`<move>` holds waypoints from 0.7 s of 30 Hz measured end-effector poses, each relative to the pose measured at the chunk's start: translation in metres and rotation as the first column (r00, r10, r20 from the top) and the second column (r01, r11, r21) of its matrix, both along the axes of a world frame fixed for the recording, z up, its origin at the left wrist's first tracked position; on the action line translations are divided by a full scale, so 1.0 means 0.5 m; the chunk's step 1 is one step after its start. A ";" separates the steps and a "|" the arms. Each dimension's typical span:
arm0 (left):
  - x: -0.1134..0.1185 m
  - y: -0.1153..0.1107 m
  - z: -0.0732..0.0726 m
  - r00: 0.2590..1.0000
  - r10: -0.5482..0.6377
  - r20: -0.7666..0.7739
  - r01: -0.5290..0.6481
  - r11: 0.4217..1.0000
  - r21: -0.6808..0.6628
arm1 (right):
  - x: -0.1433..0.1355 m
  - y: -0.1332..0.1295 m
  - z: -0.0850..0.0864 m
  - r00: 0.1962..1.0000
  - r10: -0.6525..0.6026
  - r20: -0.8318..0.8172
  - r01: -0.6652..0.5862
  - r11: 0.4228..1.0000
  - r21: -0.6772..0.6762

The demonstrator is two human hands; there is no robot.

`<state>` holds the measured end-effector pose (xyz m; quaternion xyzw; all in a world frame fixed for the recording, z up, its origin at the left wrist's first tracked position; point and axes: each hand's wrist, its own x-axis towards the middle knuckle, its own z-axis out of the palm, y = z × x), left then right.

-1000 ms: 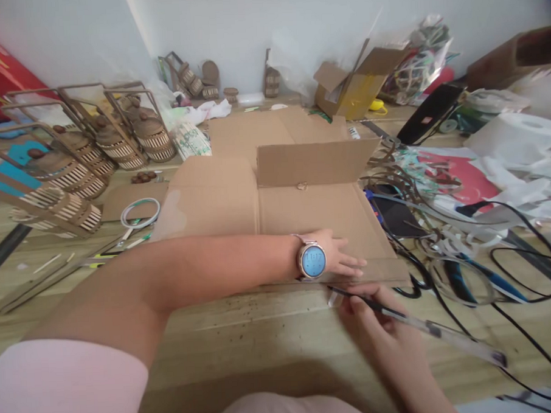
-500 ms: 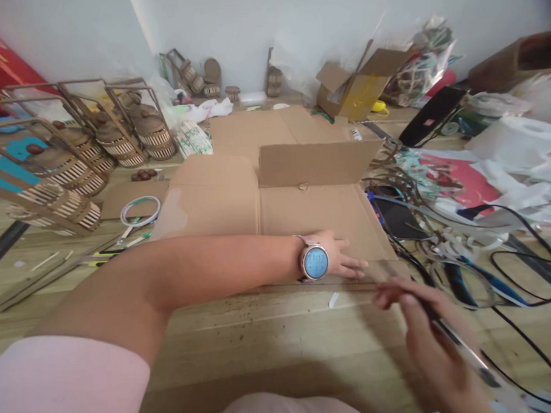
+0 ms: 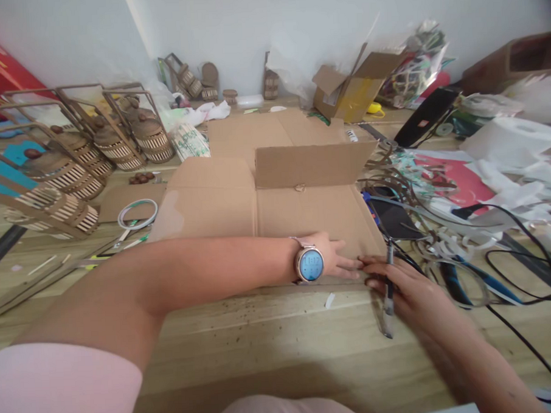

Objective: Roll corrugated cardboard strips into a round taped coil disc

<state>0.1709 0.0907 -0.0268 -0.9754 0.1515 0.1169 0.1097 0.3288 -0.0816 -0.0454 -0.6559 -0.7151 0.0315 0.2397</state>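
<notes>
My left hand (image 3: 331, 257) lies flat on a brown cardboard sheet (image 3: 314, 208), fingers spread towards the right, a watch on its wrist. Its fingertips are close to those of my right hand (image 3: 400, 280). The right hand holds a slim craft knife (image 3: 388, 299) with a dark grip and silvery ends, the tool crossing the fingers roughly upright in view. The right fingertips touch the cardboard's near right corner. A cardboard flap (image 3: 317, 165) stands up at the sheet's far side. My left forearm covers part of the near edge.
Several bamboo lantern-like baskets (image 3: 151, 136) stand at left, near a tape roll (image 3: 137, 214). An open carton (image 3: 359, 87) sits at the back. Black cables (image 3: 529, 274), a dark phone-like slab (image 3: 397, 216) and scraps crowd the right. A white scrap (image 3: 329, 300) lies in front.
My right hand has moved up to the cardboard's corner and turned the craft knife from slanting to nearly upright between its fingers. The left hand stays flat in place.
</notes>
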 end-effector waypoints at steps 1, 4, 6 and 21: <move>0.002 0.000 -0.001 1.000 -0.002 -0.009 0.002 1.000 0.012 | -0.001 0.000 0.002 1.000 -0.001 0.003 0.001 1.000 0.000; 0.002 -0.001 0.000 1.000 -0.020 -0.012 0.020 0.999 0.047 | -0.003 0.002 0.006 1.000 -0.001 0.009 0.001 1.000 0.003; -0.003 -0.001 0.003 1.000 -0.028 0.001 0.027 0.997 0.069 | -0.005 0.002 0.008 1.000 0.005 0.009 -0.005 1.000 0.005; -0.024 -0.002 0.031 0.999 -0.019 0.028 0.015 0.991 0.131 | -0.007 -0.005 0.008 0.998 -0.043 -0.051 0.045 0.999 0.027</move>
